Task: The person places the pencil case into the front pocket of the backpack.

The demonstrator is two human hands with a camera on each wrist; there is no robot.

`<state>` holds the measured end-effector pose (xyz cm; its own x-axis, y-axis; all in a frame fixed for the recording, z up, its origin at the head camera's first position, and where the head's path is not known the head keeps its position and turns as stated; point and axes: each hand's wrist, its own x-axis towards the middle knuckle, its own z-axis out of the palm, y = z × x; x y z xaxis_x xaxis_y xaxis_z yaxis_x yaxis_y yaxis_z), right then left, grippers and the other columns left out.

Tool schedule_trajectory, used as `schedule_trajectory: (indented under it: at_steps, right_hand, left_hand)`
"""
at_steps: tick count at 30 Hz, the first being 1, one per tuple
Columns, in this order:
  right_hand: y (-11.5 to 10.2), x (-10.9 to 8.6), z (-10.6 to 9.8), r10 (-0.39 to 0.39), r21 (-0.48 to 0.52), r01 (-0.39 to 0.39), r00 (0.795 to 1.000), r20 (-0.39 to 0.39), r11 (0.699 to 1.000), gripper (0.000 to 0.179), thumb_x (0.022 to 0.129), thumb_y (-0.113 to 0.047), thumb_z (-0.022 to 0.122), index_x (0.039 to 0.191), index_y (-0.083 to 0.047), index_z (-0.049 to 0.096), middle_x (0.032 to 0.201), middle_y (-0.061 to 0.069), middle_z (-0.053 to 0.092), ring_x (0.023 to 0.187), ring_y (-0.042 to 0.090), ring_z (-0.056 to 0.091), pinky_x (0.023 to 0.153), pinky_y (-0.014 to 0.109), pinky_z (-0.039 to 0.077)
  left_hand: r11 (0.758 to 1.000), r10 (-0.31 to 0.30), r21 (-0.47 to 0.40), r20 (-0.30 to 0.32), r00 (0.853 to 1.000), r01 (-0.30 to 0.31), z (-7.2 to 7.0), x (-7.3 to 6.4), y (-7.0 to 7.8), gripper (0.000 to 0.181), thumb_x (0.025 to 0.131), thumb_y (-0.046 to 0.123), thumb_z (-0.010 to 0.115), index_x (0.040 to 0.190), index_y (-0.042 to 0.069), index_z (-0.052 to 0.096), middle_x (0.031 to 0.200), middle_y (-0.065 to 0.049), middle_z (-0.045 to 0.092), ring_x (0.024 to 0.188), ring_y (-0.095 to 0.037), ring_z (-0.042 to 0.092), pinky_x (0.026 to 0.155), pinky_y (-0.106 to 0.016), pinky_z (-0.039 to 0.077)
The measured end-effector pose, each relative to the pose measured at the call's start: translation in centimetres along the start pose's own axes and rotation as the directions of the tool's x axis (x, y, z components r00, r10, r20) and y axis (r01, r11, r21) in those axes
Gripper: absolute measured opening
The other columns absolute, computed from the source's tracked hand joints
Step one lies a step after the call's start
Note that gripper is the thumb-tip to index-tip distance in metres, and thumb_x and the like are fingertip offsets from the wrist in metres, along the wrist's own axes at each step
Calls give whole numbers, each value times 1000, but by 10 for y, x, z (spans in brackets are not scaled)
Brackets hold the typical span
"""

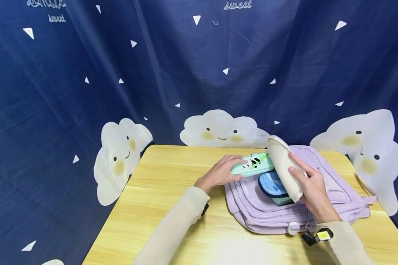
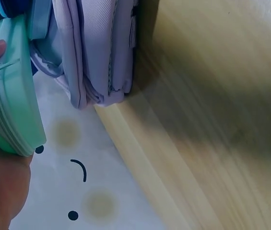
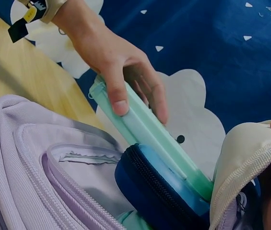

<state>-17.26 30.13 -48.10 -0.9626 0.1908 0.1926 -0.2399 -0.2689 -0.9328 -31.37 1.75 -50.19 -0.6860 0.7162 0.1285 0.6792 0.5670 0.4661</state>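
Observation:
My left hand [image 1: 223,170] grips a mint-green zipped pencil case [image 1: 248,168] with a panda print, thumb on one side and fingers on the other. In the right wrist view the case [image 3: 145,129] slants beside a blue zipped case [image 3: 149,177] with a dark navy edge. My right hand [image 1: 313,184] pinches a cream fabric flap [image 1: 282,165] with a toothed zip edge, raised over the lavender backpack [image 1: 252,217]. The blue case and a teal item [image 1: 282,201] sit at the backpack's front pocket, partly covered by the flap.
The backpack lies on a light wooden table [image 1: 172,176], its straps [image 1: 368,200] toward the right edge. A white buckle [image 1: 293,228] hangs at its near side. Behind the table hangs a navy curtain [image 1: 199,81] with smiling clouds and white triangles.

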Motion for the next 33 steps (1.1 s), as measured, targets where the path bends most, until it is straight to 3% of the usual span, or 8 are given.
schedule_trajectory:
  at_steps: [14, 24, 29, 33]
  right_hand:
    - [1, 5, -2, -50, 29, 47, 992, 117, 998, 50, 108, 8, 56, 156, -7, 58, 147, -17, 69, 127, -2, 67, 94, 18, 61]
    - [0, 4, -1, -39, 20, 37, 992, 123, 999, 49, 108, 7, 56, 156, -8, 59, 146, -17, 69, 125, -1, 68, 92, 19, 62]
    - [1, 4, -2, -45, 39, 40, 992, 121, 998, 50, 108, 8, 55, 155, -8, 59, 147, -16, 69, 126, -1, 68, 92, 19, 62]
    - [1, 3, -2, -55, 65, 48, 992, 111, 997, 50, 109, 8, 54, 156, -9, 59, 147, -15, 69, 125, 0, 68, 92, 20, 62]
  left_hand:
    - [994, 86, 71, 22, 996, -88, 3, 17, 10, 62, 98, 37, 81, 156, 31, 59, 174, 4, 44, 160, -21, 42, 135, -42, 31]
    - [987, 109, 116, 20, 994, -111, 13, 30, 21, 62, 100, 38, 79, 157, 29, 59, 175, 2, 43, 161, -22, 40, 136, -41, 27]
    - [986, 104, 128, 16, 994, -105, 18, 34, 21, 63, 99, 42, 79, 158, 32, 57, 176, 8, 40, 161, -19, 40, 136, -39, 27]
    - [988, 94, 123, 10, 995, -95, 21, 33, 18, 69, 99, 44, 80, 161, 31, 53, 176, 6, 40, 161, -20, 39, 135, -41, 29]
